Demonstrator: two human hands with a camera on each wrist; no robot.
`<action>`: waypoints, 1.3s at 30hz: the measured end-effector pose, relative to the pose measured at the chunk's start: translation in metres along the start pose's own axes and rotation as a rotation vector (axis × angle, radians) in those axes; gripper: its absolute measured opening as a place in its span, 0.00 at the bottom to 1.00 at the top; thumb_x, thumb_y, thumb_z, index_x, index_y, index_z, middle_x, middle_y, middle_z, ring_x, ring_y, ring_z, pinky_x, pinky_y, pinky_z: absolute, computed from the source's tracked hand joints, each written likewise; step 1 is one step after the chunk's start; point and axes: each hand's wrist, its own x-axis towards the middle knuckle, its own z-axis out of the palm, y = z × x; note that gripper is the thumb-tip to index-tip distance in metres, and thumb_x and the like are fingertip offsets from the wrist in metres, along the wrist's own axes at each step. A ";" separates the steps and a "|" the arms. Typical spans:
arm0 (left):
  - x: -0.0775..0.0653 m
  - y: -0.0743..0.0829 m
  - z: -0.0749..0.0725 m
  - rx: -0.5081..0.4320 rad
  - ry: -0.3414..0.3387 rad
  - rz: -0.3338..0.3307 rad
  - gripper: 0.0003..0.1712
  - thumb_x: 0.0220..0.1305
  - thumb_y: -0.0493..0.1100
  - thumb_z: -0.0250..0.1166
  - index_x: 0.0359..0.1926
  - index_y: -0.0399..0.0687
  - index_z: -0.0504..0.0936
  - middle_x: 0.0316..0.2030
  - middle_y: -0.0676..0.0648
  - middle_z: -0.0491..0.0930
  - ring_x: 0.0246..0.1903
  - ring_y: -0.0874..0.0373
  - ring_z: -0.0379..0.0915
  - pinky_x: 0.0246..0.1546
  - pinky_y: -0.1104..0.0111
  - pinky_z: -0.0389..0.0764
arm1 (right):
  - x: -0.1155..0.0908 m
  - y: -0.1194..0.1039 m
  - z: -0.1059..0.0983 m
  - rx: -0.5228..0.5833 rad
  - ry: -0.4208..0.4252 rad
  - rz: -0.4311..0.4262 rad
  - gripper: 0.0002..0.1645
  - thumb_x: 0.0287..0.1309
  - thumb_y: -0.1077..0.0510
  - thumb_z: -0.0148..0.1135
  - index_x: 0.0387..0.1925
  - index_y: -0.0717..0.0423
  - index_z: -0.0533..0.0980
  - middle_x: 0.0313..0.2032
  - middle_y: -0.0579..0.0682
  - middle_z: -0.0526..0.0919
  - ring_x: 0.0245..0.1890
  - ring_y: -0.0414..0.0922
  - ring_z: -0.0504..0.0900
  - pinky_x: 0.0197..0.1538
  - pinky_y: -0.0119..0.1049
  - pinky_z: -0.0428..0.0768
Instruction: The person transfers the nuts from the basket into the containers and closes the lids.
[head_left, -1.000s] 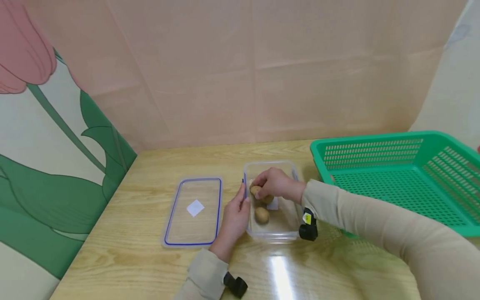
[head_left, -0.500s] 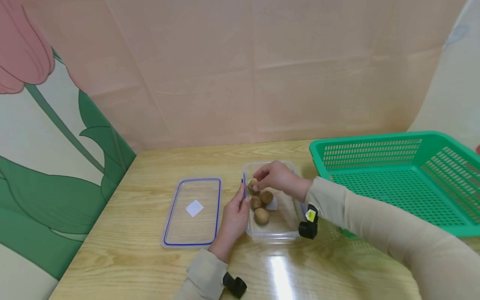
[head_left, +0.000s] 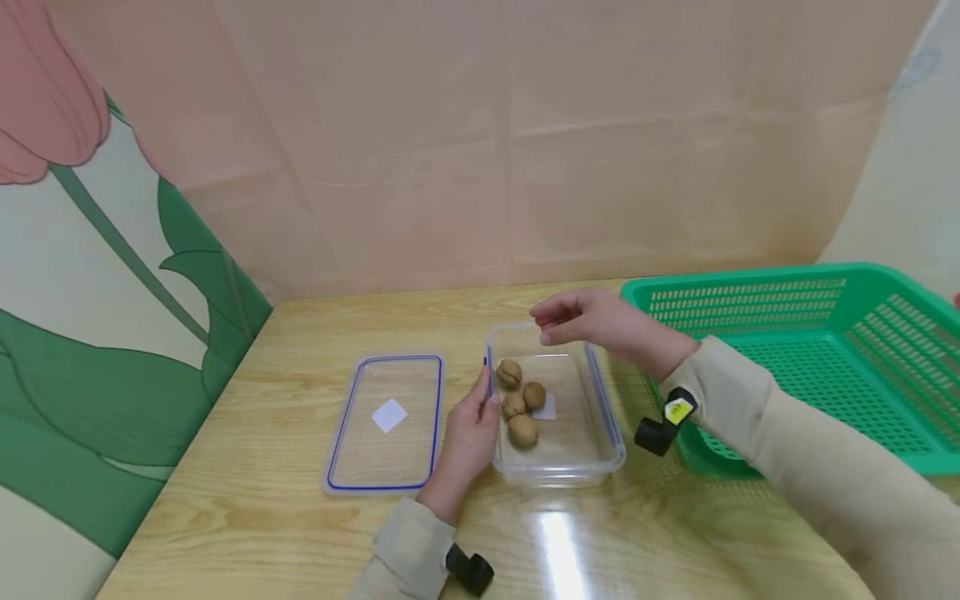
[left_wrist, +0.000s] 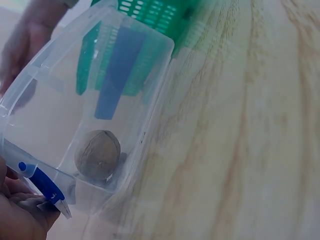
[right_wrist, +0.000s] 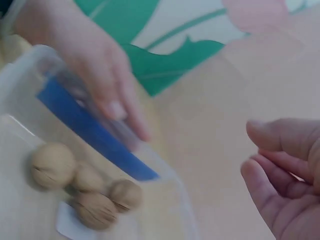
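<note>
Several walnuts point(head_left: 522, 432) lie together along the left side of a clear plastic box point(head_left: 592, 442). In the right wrist view the walnuts point(right_wrist: 53, 166) touch or nearly touch one another beside a white label point(right_wrist: 70, 222). My left hand point(head_left: 468, 433) rests against the outside of the box's left wall, fingers extended along its blue latch flap point(right_wrist: 95, 130). Over the box's far right part hovers my right hand point(head_left: 596, 321), fingers loosely bent, thumb and fingertips apart with nothing between them. Through the box wall, the left wrist view shows one walnut point(left_wrist: 98, 155).
A clear lid with a blue seal point(head_left: 386, 462) lies flat on the wooden table point(head_left: 262, 517), left of the box. On the right stands a large green basket point(head_left: 750, 367) with perforated walls. Pinkish sheeting point(head_left: 412, 167) covers the wall behind the table.
My right hand has let go of the walnuts it placed inside the box and has lifted away, up and to the right. My left hand has stayed against the box.
</note>
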 end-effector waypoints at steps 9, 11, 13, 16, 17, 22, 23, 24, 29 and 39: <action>-0.001 0.001 0.000 -0.005 0.000 -0.001 0.28 0.68 0.38 0.50 0.68 0.47 0.58 0.65 0.38 0.60 0.64 0.46 0.58 0.63 0.56 0.63 | -0.027 0.013 -0.047 -0.021 0.011 -0.015 0.30 0.53 0.55 0.66 0.57 0.63 0.71 0.51 0.54 0.79 0.48 0.36 0.77 0.52 0.30 0.76; -0.001 0.001 0.000 -0.012 -0.002 -0.010 0.29 0.68 0.38 0.50 0.68 0.48 0.57 0.65 0.38 0.60 0.59 0.43 0.66 0.60 0.56 0.69 | -0.033 0.017 -0.055 -0.034 0.014 -0.013 0.30 0.53 0.54 0.66 0.56 0.63 0.71 0.50 0.51 0.80 0.47 0.34 0.78 0.50 0.28 0.77; -0.001 0.001 -0.001 -0.012 -0.003 -0.020 0.29 0.68 0.39 0.50 0.69 0.49 0.57 0.65 0.39 0.59 0.57 0.44 0.68 0.59 0.57 0.71 | -0.039 0.020 -0.062 -0.043 0.014 -0.018 0.30 0.53 0.54 0.66 0.56 0.62 0.71 0.48 0.48 0.81 0.47 0.33 0.78 0.49 0.26 0.78; -0.001 0.001 -0.001 -0.015 -0.003 -0.033 0.29 0.68 0.39 0.50 0.69 0.50 0.57 0.66 0.40 0.59 0.57 0.45 0.68 0.60 0.57 0.70 | -0.045 0.027 -0.072 -0.039 0.014 -0.045 0.26 0.54 0.56 0.65 0.54 0.61 0.73 0.45 0.42 0.82 0.46 0.33 0.78 0.48 0.26 0.78; 0.000 0.001 -0.001 -0.014 -0.001 -0.031 0.29 0.68 0.39 0.50 0.69 0.51 0.57 0.66 0.40 0.59 0.59 0.46 0.66 0.60 0.57 0.70 | -0.046 0.029 -0.075 -0.036 0.012 -0.056 0.25 0.54 0.57 0.65 0.53 0.60 0.74 0.44 0.41 0.82 0.46 0.33 0.79 0.48 0.26 0.79; -0.001 0.001 -0.001 -0.009 -0.002 -0.046 0.29 0.68 0.39 0.50 0.69 0.52 0.57 0.66 0.40 0.59 0.41 0.50 0.74 0.44 0.64 0.80 | -0.054 0.043 -0.088 -0.032 -0.010 -0.108 0.21 0.54 0.63 0.63 0.51 0.61 0.75 0.44 0.41 0.83 0.45 0.34 0.80 0.46 0.26 0.79; -0.001 0.002 -0.001 -0.010 -0.004 -0.050 0.29 0.68 0.39 0.51 0.69 0.53 0.57 0.66 0.40 0.59 0.35 0.52 0.73 0.39 0.65 0.80 | -0.056 0.046 -0.090 -0.037 -0.014 -0.115 0.21 0.55 0.64 0.62 0.52 0.62 0.75 0.44 0.42 0.83 0.45 0.34 0.80 0.46 0.26 0.80; -0.001 0.001 -0.001 -0.011 -0.006 -0.052 0.29 0.68 0.39 0.51 0.69 0.53 0.57 0.66 0.40 0.58 0.31 0.52 0.71 0.36 0.67 0.80 | -0.058 0.049 -0.093 -0.042 -0.020 -0.118 0.21 0.55 0.65 0.62 0.52 0.63 0.74 0.45 0.42 0.83 0.45 0.34 0.80 0.45 0.25 0.80; -0.002 0.002 -0.001 -0.003 -0.003 -0.055 0.29 0.68 0.40 0.51 0.69 0.53 0.58 0.65 0.40 0.60 0.33 0.52 0.72 0.34 0.69 0.79 | -0.066 0.063 -0.105 -0.040 -0.040 -0.141 0.20 0.55 0.68 0.60 0.52 0.62 0.75 0.45 0.40 0.83 0.45 0.33 0.80 0.43 0.26 0.81; -0.002 0.002 -0.002 -0.006 -0.002 -0.047 0.29 0.68 0.39 0.50 0.69 0.52 0.57 0.66 0.40 0.59 0.35 0.53 0.73 0.38 0.67 0.80 | -0.074 0.092 -0.122 -0.073 -0.153 -0.152 0.21 0.55 0.70 0.59 0.52 0.65 0.74 0.47 0.36 0.81 0.45 0.34 0.80 0.44 0.26 0.81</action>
